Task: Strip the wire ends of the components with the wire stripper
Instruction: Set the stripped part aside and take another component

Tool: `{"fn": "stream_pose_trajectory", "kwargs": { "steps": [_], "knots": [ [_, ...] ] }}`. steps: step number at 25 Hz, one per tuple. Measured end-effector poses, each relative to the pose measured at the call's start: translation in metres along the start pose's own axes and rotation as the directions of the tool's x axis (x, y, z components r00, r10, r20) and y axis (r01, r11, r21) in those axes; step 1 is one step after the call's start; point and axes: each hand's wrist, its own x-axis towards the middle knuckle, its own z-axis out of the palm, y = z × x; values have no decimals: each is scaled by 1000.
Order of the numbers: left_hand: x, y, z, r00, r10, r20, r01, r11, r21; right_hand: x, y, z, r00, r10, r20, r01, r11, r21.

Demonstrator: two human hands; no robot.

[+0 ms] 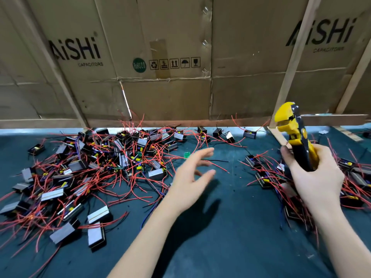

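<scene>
Two hands apart: right hand (313, 177) grips the wire stripper (295, 135), left hand (192, 177) empty with fingers spread; pick one component from the left pile (90, 169) by its body, leaving wire ends free.

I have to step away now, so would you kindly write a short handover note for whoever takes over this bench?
Right hand grips the yellow wire stripper, head up, no wire in it.
Left hand is open, above the mat, holding nothing.
Large pile of components with red wires lies to the left; a smaller pile lies under and around the right hand.
Which pile is already stripped cannot be told from here.
Next: probably pick up a component and strip its wire ends.
</scene>
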Motion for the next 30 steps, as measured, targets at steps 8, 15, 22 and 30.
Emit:
{"fn": "stream_pose_trajectory", "kwargs": {
  "steps": [8, 15, 22, 30],
  "knots": [
    [4, -46, -77, 784, -1, -621, 337, 840, 425, -12, -3, 12, 969, -97, 228, 68, 989, 131],
    [20, -58, -64, 876, 167, -452, 233, 675, 700, -12, 7, 19, 967, -22, 252, -12, 991, 131],
    [97, -68, -71, 992, -87, -92, 121, 449, 885, -12, 10, 22, 966, 16, 258, -48, 992, 119],
    [119, -91, -66, 967, -161, -197, 241, 329, 913, -12, 13, 24, 958, -13, 285, -12, 996, 86]
  ]
}}
